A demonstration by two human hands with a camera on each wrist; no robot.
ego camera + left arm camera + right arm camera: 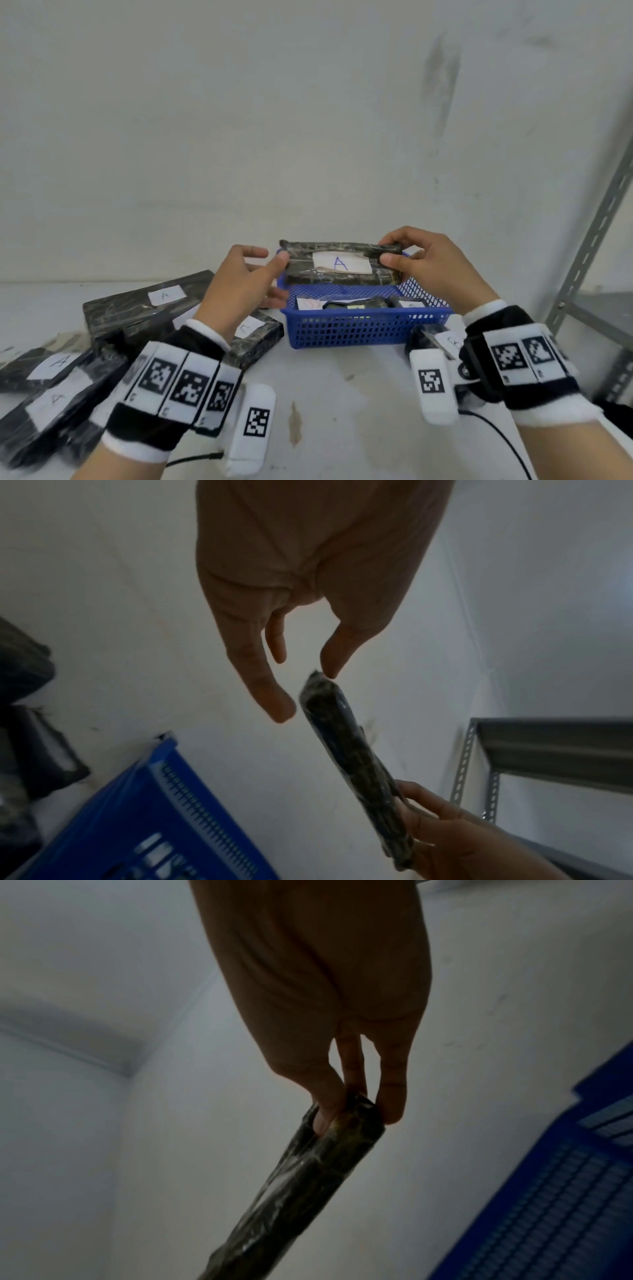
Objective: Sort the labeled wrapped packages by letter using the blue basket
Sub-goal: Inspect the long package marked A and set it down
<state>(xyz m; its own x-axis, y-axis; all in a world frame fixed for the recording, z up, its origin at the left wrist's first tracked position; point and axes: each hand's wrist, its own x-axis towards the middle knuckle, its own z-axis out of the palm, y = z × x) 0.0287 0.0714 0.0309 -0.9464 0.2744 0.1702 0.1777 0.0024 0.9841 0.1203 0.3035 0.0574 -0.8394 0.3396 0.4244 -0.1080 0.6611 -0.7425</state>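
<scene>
Our black-and-white marker wristbands (178, 387) sit nearest the camera, and at far left we see dark marble-patterned wrapped packages (144, 308) with white paper labels lying on the white table (342, 394). Our left hand (239, 284) spreads loosely, its thumb tip at the left end of the dark wrapped package labelled A (342, 262), gripping nothing. Our right hand (424, 263) pinches that package's right end, above the blue mesh plastic basket (359, 329) holding more packages.

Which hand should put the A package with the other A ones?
Probably the left hand. The A pile lies on its side of the blue basket, and its open fingers already reach the package. The right hand, gripping it, would have to cross over.
</scene>
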